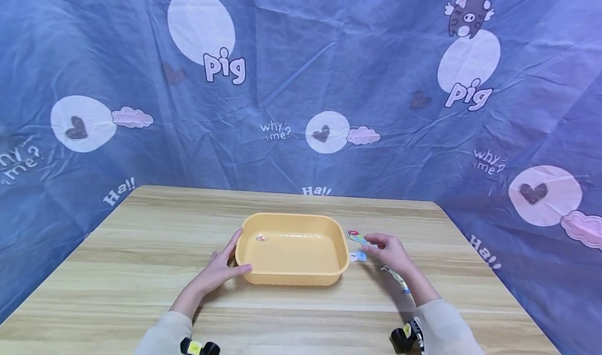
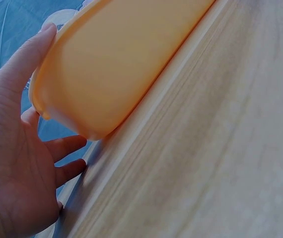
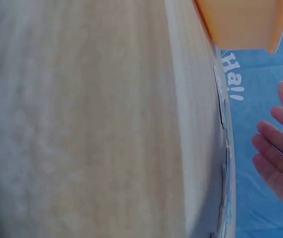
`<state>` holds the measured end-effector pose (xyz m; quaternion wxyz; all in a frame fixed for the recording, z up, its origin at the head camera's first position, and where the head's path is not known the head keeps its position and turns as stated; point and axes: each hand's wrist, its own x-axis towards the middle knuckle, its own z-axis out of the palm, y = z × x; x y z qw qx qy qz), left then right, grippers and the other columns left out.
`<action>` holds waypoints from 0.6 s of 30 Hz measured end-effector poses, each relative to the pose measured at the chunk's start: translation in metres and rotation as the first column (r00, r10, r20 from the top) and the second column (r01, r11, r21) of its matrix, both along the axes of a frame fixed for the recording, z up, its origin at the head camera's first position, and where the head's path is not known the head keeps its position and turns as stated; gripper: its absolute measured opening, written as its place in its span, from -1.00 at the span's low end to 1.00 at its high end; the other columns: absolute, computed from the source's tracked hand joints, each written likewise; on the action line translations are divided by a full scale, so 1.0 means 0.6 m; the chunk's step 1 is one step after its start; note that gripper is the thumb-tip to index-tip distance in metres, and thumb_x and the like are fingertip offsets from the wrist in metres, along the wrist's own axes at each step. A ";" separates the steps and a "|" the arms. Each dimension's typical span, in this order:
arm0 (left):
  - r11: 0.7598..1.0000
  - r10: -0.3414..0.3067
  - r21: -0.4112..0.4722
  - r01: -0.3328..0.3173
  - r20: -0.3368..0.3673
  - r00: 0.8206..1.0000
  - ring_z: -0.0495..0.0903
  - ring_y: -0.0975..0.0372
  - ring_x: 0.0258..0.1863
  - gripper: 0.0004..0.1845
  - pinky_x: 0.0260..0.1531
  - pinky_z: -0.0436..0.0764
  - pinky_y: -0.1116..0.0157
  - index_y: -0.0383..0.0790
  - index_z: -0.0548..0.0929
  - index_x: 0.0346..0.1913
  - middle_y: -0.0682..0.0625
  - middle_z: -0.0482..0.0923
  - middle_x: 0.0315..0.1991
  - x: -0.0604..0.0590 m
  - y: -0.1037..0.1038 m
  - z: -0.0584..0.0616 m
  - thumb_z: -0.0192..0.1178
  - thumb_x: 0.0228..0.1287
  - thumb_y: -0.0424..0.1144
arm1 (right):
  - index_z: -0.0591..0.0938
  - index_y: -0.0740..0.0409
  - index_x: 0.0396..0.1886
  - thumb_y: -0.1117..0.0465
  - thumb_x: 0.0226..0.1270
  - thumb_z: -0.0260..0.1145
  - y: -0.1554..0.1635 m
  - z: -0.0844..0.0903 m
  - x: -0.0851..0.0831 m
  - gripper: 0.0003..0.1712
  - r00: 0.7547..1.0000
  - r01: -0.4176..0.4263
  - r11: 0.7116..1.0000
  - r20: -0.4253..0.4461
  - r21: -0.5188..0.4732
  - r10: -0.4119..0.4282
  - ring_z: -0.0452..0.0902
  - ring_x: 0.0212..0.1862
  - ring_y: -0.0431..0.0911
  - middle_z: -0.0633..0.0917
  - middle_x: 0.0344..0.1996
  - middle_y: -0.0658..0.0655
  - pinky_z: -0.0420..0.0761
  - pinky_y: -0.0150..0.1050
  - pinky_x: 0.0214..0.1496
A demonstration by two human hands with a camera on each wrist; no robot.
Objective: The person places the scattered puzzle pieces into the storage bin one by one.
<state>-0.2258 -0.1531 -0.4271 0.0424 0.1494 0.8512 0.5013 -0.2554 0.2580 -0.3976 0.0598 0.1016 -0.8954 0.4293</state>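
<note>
Head view: left hand (image 1: 221, 268) rests open against tub (image 1: 292, 281); right hand (image 1: 389, 250), open, nears stickers (image 1: 356, 237) beside tub. Flat stickers may slip from fingers.

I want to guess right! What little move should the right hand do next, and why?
Probably pinch the nearest small card. The right hand hovers open beside it, one piece already lies in the yellow tub, and the left hand steadies that tub.

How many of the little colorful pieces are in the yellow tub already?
One small piece already lies in the yellow tub. The left hand rests against the tub's side, steadying it. The right hand reaches over two pieces beside the tub, holding nothing yet. A third strip lies by that wrist, so three remain outside.
</note>
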 end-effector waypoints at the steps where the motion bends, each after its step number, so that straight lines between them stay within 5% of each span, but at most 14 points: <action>1: 1.000 0.000 -0.001 0.000 0.001 1.000 -0.11 0.03 0.25 -0.03 0.07 -0.53 -0.05 0.09 -0.21 0.34 -0.19 0.00 0.26 0.000 0.000 0.000 0.22 -0.02 0.00 | 0.53 0.44 -0.14 0.26 0.07 0.28 0.001 -0.002 -0.001 -0.61 1.000 0.001 1.000 0.002 0.004 -0.001 0.40 -0.05 0.13 0.57 -0.18 0.32 0.38 -0.03 -0.02; 18: 1.000 0.012 -0.022 -0.012 -0.007 1.000 -0.11 0.03 0.25 -0.02 0.09 -0.51 -0.04 0.06 -0.19 0.34 -0.18 0.02 0.25 0.000 0.001 0.001 0.22 -0.05 0.03 | 0.55 0.38 -0.15 0.25 -0.03 0.35 0.012 -0.038 -0.003 -0.58 0.998 0.009 1.000 0.057 0.004 -0.009 0.28 0.05 0.20 0.51 -0.10 0.34 0.16 0.06 0.12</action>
